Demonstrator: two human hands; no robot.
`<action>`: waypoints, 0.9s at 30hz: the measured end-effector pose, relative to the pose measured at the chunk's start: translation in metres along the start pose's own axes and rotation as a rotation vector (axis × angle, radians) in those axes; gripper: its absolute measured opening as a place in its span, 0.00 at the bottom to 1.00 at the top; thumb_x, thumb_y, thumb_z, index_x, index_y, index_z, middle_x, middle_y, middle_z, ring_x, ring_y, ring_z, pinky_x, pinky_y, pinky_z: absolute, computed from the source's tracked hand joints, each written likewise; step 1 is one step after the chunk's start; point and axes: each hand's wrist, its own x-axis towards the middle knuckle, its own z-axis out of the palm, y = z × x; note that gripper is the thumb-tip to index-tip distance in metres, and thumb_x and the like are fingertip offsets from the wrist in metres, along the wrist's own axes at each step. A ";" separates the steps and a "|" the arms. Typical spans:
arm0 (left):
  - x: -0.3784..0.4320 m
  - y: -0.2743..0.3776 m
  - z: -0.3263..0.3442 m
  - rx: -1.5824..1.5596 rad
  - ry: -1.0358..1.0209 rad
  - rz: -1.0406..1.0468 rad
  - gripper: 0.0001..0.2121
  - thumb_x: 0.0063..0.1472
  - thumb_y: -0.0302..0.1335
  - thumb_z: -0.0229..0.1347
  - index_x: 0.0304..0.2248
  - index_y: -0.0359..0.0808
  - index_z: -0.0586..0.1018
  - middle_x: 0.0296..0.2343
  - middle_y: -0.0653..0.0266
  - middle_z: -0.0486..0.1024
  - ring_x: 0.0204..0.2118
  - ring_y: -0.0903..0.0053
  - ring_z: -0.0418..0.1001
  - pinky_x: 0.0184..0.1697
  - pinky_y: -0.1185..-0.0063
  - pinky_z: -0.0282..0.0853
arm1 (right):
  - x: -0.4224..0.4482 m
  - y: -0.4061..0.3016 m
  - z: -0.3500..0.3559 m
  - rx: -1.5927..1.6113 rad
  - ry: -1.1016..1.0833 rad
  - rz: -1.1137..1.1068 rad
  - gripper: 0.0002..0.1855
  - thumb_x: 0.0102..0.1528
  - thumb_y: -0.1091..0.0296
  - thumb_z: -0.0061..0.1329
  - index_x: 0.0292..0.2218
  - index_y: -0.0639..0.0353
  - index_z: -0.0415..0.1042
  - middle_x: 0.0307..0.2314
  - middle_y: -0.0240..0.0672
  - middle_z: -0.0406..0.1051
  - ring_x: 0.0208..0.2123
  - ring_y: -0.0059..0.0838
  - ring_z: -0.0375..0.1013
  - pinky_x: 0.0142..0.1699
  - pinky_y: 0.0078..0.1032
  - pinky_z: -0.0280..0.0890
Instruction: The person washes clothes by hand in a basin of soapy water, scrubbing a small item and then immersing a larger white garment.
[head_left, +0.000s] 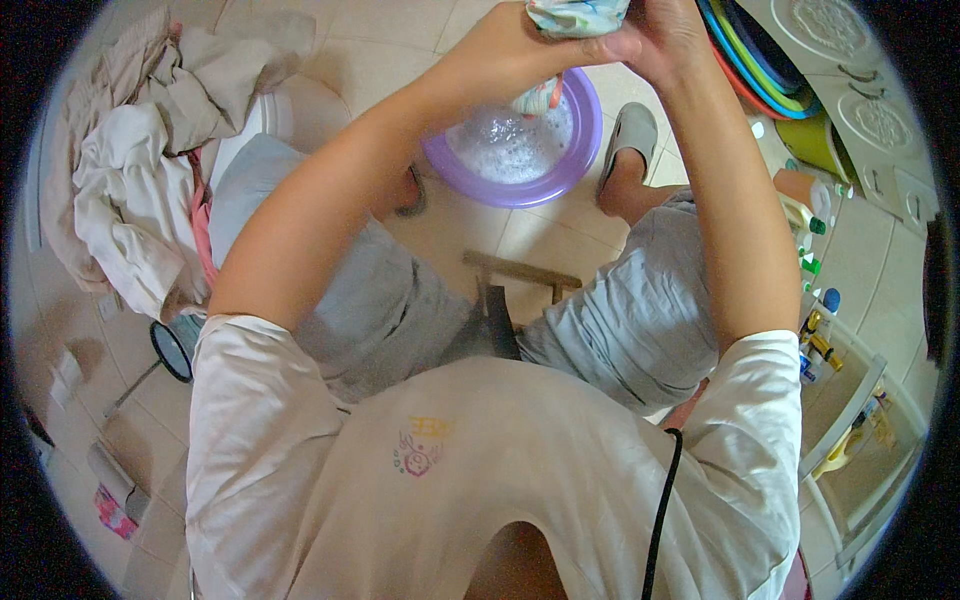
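Observation:
My left hand (506, 49) grips a wet patterned cloth (577, 18), white with blue, green and red marks. One bunched end of it hangs below that hand. My right hand (664, 37) holds the upper part at the frame's top edge, where some of its fingers are cut off. The two hands are close together, with the left thumb reaching to the right hand. Under them, a round purple plastic basin (517, 196) on the tiled floor holds foamy, stirred-up water.
White and beige clothes (142, 195) lie heaped at the left over a white container. A wooden stool (521, 268) shows between my knees. To the right are stacked coloured basins (757, 67), a green bucket (814, 146), several bottles (814, 225) and a shelf rack (847, 420).

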 end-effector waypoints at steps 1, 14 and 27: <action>0.002 -0.004 0.004 0.019 0.044 0.083 0.22 0.62 0.47 0.51 0.42 0.32 0.75 0.28 0.68 0.74 0.24 0.85 0.69 0.27 0.84 0.65 | 0.002 0.001 -0.002 0.033 -0.016 0.028 0.22 0.53 0.64 0.51 0.46 0.66 0.67 0.40 0.45 0.72 0.44 0.37 0.71 0.51 0.35 0.66; 0.006 -0.009 -0.005 -1.084 -0.406 -0.355 0.28 0.65 0.55 0.35 0.34 0.37 0.74 0.19 0.63 0.72 0.13 0.73 0.70 0.15 0.76 0.67 | -0.001 -0.002 0.014 -0.003 0.021 0.000 0.13 0.52 0.66 0.50 0.36 0.67 0.72 0.32 0.43 0.74 0.38 0.34 0.73 0.47 0.30 0.67; -0.020 -0.015 0.018 0.663 0.509 0.336 0.28 0.57 0.27 0.47 0.55 0.24 0.58 0.52 0.40 0.60 0.52 0.53 0.62 0.56 0.65 0.56 | 0.012 0.028 -0.028 0.016 0.680 0.074 0.05 0.53 0.68 0.49 0.31 0.58 0.67 0.29 0.38 0.69 0.33 0.33 0.70 0.37 0.35 0.67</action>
